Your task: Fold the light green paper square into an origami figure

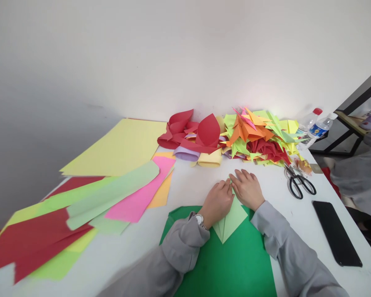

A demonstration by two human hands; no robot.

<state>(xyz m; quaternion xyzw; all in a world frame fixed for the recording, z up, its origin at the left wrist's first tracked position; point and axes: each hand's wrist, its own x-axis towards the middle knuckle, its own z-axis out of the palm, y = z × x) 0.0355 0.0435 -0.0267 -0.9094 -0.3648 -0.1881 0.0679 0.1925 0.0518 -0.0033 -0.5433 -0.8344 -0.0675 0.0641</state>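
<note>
Pale-green folded paper (pixel 230 220) under both hands (left hand (pixel 217 203), right hand (pixel 247 189)), pressed flat

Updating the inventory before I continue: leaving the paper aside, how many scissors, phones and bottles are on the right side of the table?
Scissors: 1
Phone: 1
Plastic bottles: 2
Total: 4

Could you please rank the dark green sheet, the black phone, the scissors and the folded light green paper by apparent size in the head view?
1. dark green sheet
2. black phone and folded light green paper: alike, the paper being partly covered
3. scissors
</note>
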